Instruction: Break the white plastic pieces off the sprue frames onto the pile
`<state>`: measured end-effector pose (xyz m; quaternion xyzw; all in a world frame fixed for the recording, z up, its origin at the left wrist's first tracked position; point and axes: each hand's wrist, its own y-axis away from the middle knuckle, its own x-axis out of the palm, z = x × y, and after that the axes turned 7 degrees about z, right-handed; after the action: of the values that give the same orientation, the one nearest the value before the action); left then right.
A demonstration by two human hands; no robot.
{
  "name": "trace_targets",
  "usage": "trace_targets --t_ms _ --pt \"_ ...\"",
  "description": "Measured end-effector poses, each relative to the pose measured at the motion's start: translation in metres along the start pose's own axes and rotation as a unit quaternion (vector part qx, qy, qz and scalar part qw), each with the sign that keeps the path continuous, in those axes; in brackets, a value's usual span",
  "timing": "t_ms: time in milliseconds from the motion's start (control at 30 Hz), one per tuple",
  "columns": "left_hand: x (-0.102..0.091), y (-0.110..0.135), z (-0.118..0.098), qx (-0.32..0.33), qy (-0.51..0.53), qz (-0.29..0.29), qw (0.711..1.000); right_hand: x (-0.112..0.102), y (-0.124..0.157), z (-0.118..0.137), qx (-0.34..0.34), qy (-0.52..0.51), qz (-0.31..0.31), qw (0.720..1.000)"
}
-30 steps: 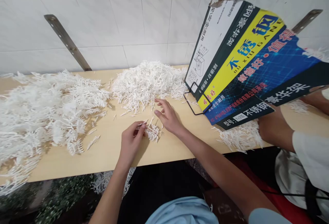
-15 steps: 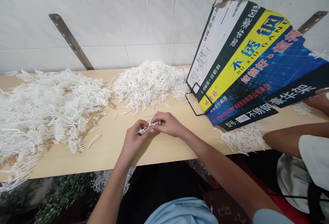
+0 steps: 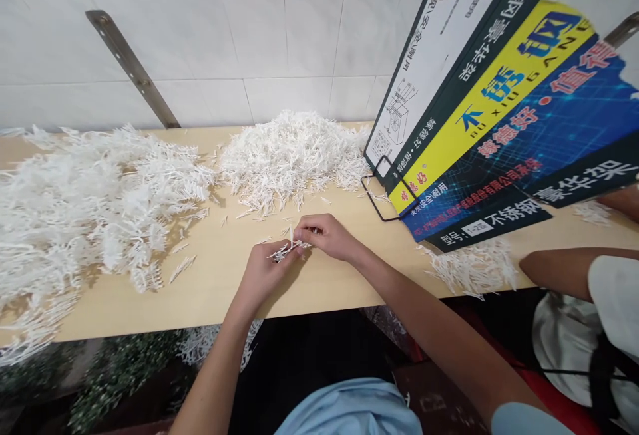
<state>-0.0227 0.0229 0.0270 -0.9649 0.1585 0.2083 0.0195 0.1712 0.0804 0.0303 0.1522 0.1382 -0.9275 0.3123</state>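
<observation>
Over the pale wooden table (image 3: 214, 302), my left hand (image 3: 264, 265) is closed around several thin white plastic sprigs (image 3: 280, 253), whose ends stick out past the fingers. My right hand (image 3: 324, 235) meets it from the right, with thumb and fingertips pinched on white sprig pieces at the fingertips of the left. One piece stands upright between the two hands. Just beyond them lies a heap of small loose white pieces (image 3: 294, 155). To the left spreads a larger pile of white branched plastic pieces (image 3: 110, 202), some still joined in strips.
A printed cardboard sheet (image 3: 479, 129) stands at the right, held at its lower corner by a black wire stand (image 3: 382, 199). Behind it, a co-worker's arm (image 3: 554, 272) rests near more white pieces (image 3: 472, 265). A metal bracket (image 3: 132, 69) is fixed to the tiled wall.
My right fingers have shifted slightly, and a white piece now stands upright between my hands. My left fingers have turned a little. The view has tilted slightly.
</observation>
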Motion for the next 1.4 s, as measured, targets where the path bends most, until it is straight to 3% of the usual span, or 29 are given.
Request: trace_targets --t_ms 100,167,233,300,367,500,600,633,667,733,800,833,900,1000,1067,1133,1233,1267,1400 --pt "-0.002 0.0 0.001 0.021 -0.038 0.01 0.999 0.002 0.0 -0.007 0.01 0.04 -0.051 0.998" --pt "-0.002 0.001 0.001 0.025 -0.049 0.013 0.998 0.0 -0.003 -0.019 0.03 0.01 -0.16 0.987" --pt "-0.002 0.003 0.0 0.025 -0.062 0.025 0.997 -0.003 -0.007 -0.03 0.062 -0.069 -0.299 0.95" --pt "-0.002 0.005 0.0 0.022 -0.062 0.027 0.997 -0.007 -0.011 -0.036 0.072 -0.107 -0.365 0.922" --pt "-0.001 0.005 0.0 0.016 -0.043 0.009 0.999 -0.009 -0.012 -0.032 0.04 -0.052 -0.323 0.944" --pt "-0.001 0.002 0.001 0.019 -0.022 -0.025 0.999 -0.006 -0.004 -0.007 -0.061 0.1 -0.155 0.981" --pt "0.0 0.001 0.002 0.033 -0.01 -0.026 0.999 0.0 0.002 0.0 -0.088 0.081 -0.022 0.993" --pt "0.0 0.001 0.001 0.034 -0.01 -0.024 0.999 0.001 0.003 -0.002 -0.073 0.061 -0.009 0.995" --pt "0.0 0.001 0.0 0.034 -0.016 -0.019 0.999 0.0 0.002 -0.006 -0.046 0.035 -0.032 0.998" --pt "-0.001 0.003 -0.001 0.039 -0.044 0.001 0.998 -0.003 -0.002 -0.017 0.021 -0.033 -0.176 0.984" --pt "-0.001 0.005 -0.003 0.043 -0.068 0.022 0.997 -0.007 -0.006 -0.025 0.071 -0.106 -0.323 0.938" --pt "-0.002 0.005 -0.003 0.041 -0.068 0.027 0.996 -0.009 -0.007 -0.027 0.081 -0.123 -0.357 0.922" --pt "-0.002 0.005 -0.002 0.022 -0.049 0.009 0.999 -0.009 -0.006 -0.024 0.072 -0.093 -0.327 0.938" --pt "-0.002 0.003 0.003 -0.001 0.002 -0.039 0.999 -0.001 0.001 -0.012 -0.004 0.033 -0.156 0.987" --pt "-0.002 0.002 0.005 0.002 0.022 -0.049 0.999 0.004 0.004 -0.008 -0.036 0.076 -0.057 0.995" --pt "-0.002 0.003 0.007 0.01 0.018 -0.038 0.999 0.002 0.004 -0.011 -0.011 0.067 -0.077 0.995" --pt "-0.002 0.005 0.007 0.014 0.001 -0.025 1.0 -0.009 0.001 -0.02 0.042 0.005 -0.224 0.974" --pt "-0.002 0.005 0.007 0.01 0.003 -0.032 0.999 -0.012 0.0 -0.022 0.037 -0.017 -0.231 0.972" --pt "-0.003 0.003 0.006 -0.012 0.028 -0.065 0.997 -0.012 0.001 -0.016 -0.026 0.007 -0.04 0.999"
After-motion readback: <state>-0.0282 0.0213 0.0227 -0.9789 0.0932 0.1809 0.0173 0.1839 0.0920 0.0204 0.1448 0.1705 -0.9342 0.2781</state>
